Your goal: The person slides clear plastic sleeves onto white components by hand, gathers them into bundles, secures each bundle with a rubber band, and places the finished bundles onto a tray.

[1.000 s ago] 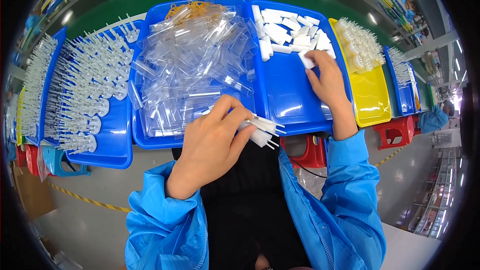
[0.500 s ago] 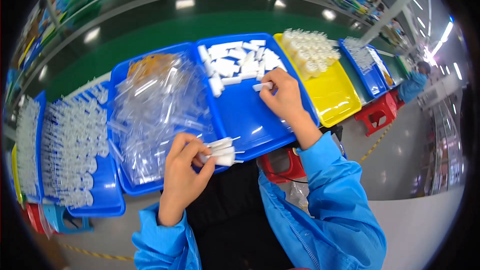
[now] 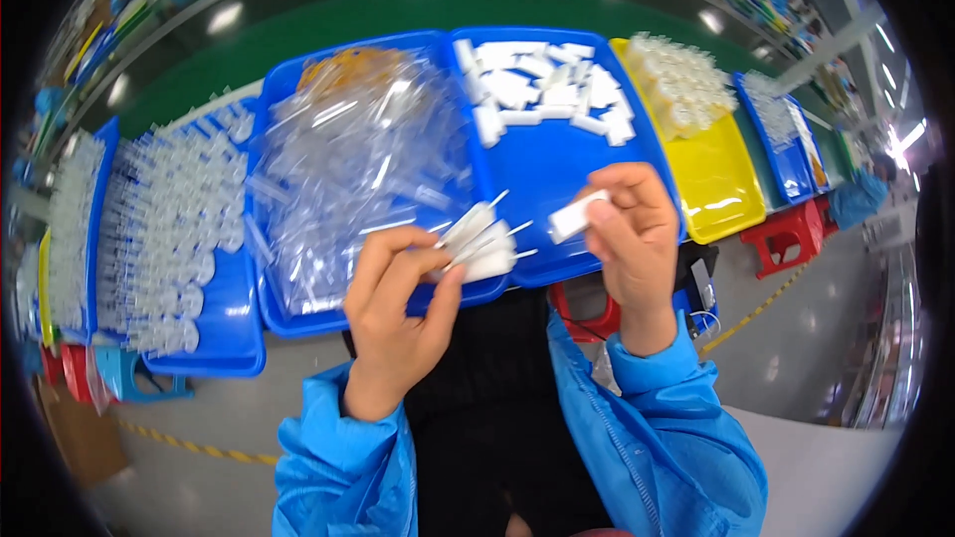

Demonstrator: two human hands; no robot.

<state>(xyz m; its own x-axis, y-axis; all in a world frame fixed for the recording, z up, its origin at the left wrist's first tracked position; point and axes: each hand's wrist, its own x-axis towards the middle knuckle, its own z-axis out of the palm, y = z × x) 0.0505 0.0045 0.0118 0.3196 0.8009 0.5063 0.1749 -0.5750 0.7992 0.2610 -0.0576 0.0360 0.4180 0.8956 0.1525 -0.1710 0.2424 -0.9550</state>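
Observation:
My left hand (image 3: 403,308) is closed round several white pieces with thin white stems (image 3: 484,244); the stems point to the right. My right hand (image 3: 637,239) pinches a small white rectangular block (image 3: 579,217) between thumb and fingers, a short way right of the stems and apart from them. Both hands hover over the near edge of a blue tray (image 3: 537,164), whose far half carries many loose white blocks (image 3: 552,85) of the same look. Left of it, another blue tray (image 3: 261,164) is heaped with clear plastic tubes or sleeves (image 3: 368,149).
At the far left, clear plastic parts (image 3: 169,239) stand in rows in a blue tray (image 3: 229,323). On the right, a yellow tray (image 3: 721,184) bears cream-white parts (image 3: 681,85). Red stools (image 3: 786,234) stand below the bench, and a green surface (image 3: 398,5) runs behind the trays.
My right hand has lifted the white block off the tray and drawn it nearer, turning the palm inward. My left hand keeps its bundle. The whole view has shifted.

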